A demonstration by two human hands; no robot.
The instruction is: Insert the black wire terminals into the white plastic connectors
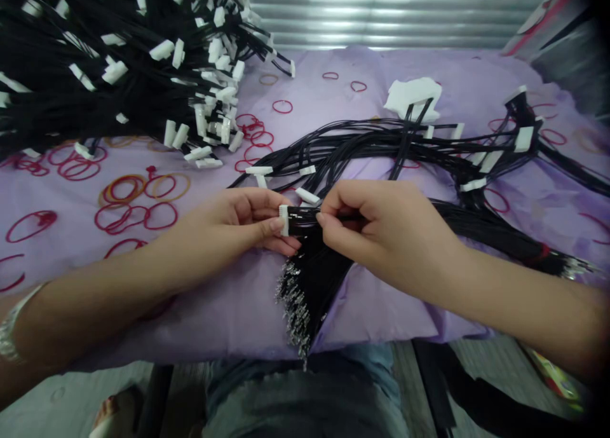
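Between the thumb and fingers of my left hand [248, 220] is a white connector housing [284, 220] with a row of black wires coming out of its right side. My right hand [376, 219] pinches at those wires a short way right of the housing; the exact wire at its fingertips is hard to make out. Just below both hands, a fanned bundle of black wires [319, 279] ends in many small metal terminals [295, 307] at the table's front edge. Behind the hands lie black cables [343, 139] with white connectors on their ends.
A large heap of black cables [95, 56] with white connectors fills the back left. Red and tan rubber bands [126, 193] are scattered over the purple cloth [229, 298]. A white scrap [413, 96] lies at the back. On the right, a wire bundle [515, 241] carries a red band.
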